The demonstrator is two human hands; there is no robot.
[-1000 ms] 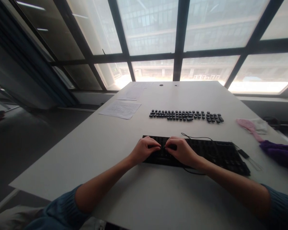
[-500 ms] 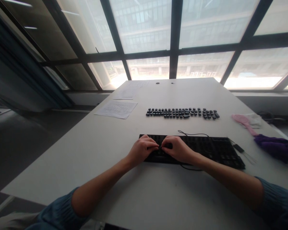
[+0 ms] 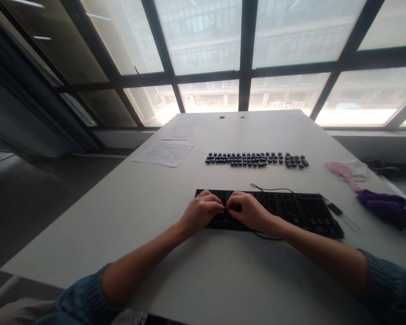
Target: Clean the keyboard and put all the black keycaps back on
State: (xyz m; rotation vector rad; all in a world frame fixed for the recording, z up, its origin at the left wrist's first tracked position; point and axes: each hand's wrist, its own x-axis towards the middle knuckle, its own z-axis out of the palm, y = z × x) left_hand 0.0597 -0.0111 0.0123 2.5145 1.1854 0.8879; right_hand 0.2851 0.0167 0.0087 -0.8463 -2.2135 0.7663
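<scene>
A black keyboard (image 3: 291, 205) lies flat on the white table, many of its keycaps apparently off. Over its left part, my left hand (image 3: 201, 210) is closed in a pinch, fingertips at the key area. Facing it, my right hand (image 3: 248, 210) pinches at the same spot, and the two sets of fingertips nearly meet. Whatever sits between the fingers is too small and dark to name. Beyond the keyboard, loose black keycaps (image 3: 253, 159) stand in rows on the table.
Printed paper sheets (image 3: 164, 153) lie at the left. To the right are a pink brush (image 3: 341, 170), a purple cloth (image 3: 385, 207) and a small dark tool with wire loops (image 3: 334, 209). A black cable (image 3: 274, 188) runs behind the keyboard. Windows line the far side.
Both hands stay at the same spot on the keyboard, with the fingertips a little closer together. The whole view has shifted very slightly.
</scene>
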